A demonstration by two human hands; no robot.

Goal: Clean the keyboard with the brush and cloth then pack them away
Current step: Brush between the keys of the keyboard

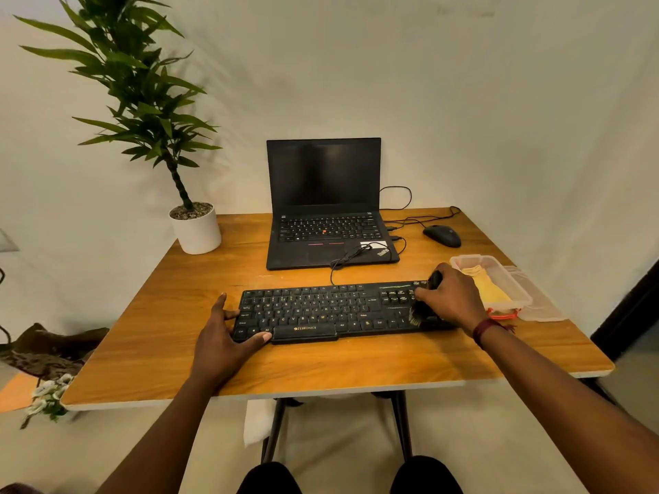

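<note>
Keyboard (pixel 321 311): black plastic, flat and rectangular, lies mid-desk (pixel 178 351) on the wood-grain top, in front of the laptop (pixel 324 208). Left hand (pixel 221 336) is flat and spread, thumb along the front edge, pressing the left end. Right hand (pixel 453 297) grips the brush (pixel 419 313) by its black handle; pale-tipped bristles touch the right-end keys. Yellow cloth (pixel 486 288) sits crumpled in a clear rectangular plastic box (pixel 513 279) just right of the keyboard, with the lid (pixel 542 308) beside it.
</note>
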